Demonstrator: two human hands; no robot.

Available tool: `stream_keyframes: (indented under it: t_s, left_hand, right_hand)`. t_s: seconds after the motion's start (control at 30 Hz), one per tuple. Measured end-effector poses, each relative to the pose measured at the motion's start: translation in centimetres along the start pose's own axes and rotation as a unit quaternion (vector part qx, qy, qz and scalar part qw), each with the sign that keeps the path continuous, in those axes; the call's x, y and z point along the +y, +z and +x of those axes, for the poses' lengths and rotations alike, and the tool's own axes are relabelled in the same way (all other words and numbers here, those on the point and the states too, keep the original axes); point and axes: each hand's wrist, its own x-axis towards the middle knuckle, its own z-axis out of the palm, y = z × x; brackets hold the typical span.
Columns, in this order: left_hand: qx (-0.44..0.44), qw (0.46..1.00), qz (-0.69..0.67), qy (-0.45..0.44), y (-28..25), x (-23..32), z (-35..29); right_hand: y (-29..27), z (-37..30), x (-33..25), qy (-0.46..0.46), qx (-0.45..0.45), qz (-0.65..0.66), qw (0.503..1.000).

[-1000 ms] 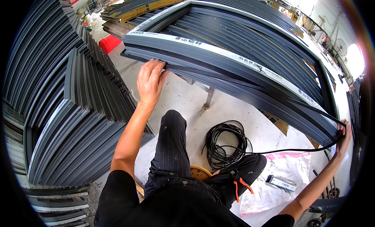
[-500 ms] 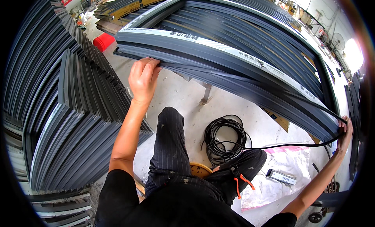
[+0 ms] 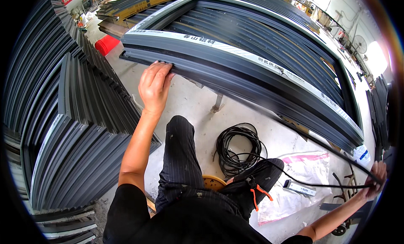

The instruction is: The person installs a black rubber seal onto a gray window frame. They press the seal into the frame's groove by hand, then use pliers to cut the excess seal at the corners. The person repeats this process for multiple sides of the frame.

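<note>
"Along the near side of the grey frame [image 3: 235, 73], how do the hands stand?"

"Well apart. The left hand [image 3: 155, 87] has its fingers bunched against the edge near the frame's left end; whether they pinch anything is hidden. Out past the right corner, the right hand [image 3: 376, 180], somewhat blurred, is closed around the black strip [image 3: 345, 159]."

"Where does that strip run?"

"Nearly straight, from beneath the frame's near edge out to the right hand. Another length curves from there to the coil [image 3: 224, 148] on the floor [image 3: 198, 101], near the person's right knee [image 3: 265, 170]."

"And the step?"

"It looks like drawing the strip out alongside the frame, the left side steadied."

"What would the next move call for?"

"Probably a firm left hand and even tension from the right, without twisting the strip."
</note>
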Motion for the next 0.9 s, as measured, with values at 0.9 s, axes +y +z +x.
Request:
stream_keyframes:
  t_s: [0.9]
  left_hand:
    - [0.059,0.997,-0.020,-0.041,1.3,-0.5,-1.5]
  right_hand:
    - [6.6,-3.4,-3.2,0.014,-0.061,-0.609,0.791]
